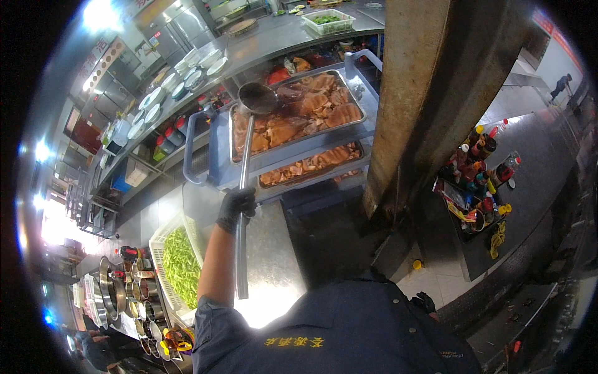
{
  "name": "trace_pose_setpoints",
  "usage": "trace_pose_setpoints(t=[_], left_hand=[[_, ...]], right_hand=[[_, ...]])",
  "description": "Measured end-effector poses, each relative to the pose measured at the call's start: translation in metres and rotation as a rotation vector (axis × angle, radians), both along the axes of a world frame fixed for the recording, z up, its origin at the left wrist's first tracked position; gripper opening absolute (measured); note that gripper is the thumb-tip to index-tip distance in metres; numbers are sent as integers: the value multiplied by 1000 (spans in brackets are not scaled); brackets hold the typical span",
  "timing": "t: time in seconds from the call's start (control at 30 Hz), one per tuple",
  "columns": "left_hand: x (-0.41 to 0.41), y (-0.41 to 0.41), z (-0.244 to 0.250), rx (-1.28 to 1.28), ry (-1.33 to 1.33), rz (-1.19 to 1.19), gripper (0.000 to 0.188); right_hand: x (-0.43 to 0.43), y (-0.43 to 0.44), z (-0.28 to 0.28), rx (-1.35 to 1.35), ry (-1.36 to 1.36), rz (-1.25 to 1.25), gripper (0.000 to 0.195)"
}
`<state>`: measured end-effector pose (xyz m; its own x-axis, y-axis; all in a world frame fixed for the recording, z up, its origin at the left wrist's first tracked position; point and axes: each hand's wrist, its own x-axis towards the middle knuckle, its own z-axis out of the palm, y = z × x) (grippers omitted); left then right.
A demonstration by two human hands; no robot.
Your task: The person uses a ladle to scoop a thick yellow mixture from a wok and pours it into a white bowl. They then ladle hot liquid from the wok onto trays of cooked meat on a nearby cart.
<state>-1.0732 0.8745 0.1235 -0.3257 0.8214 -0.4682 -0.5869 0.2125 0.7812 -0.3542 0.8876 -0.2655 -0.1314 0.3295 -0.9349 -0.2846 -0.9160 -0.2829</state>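
Note:
My left hand [237, 208], in a black glove, grips the long metal handle of a ladle [244, 175]. The ladle's round bowl [258, 98] hangs over the left back part of a metal tray [299, 137] of brown cooked meat pieces [322, 100] in dark liquid. That tray rests on top of a grey-blue trolley [219, 145]. On the shelf below, a second tray holds more meat [310, 164]. My right hand [424, 301], also black-gloved, is low by my right side, partly behind my body; its fingers are too small and dark to read.
A thick brown pillar [406, 93] stands right of the trolley. Plates [170, 82] line the steel counter [257, 42] behind. At left is a white basket [156, 257] of cut green vegetables [176, 266], near metal pots [145, 290]. Bottles [481, 173] crowd the right-hand table [532, 163].

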Motion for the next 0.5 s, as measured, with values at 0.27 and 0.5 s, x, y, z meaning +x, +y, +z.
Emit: trace_pose_setpoints(t=[0.27, 0.5], left_hand=[[8, 4, -2, -153, 383, 52, 11], [6, 5, -9, -252, 601, 35, 16]], right_hand=[[-10, 1, 22, 82, 15, 31, 35], [-8, 3, 22, 81, 0, -13, 32]])
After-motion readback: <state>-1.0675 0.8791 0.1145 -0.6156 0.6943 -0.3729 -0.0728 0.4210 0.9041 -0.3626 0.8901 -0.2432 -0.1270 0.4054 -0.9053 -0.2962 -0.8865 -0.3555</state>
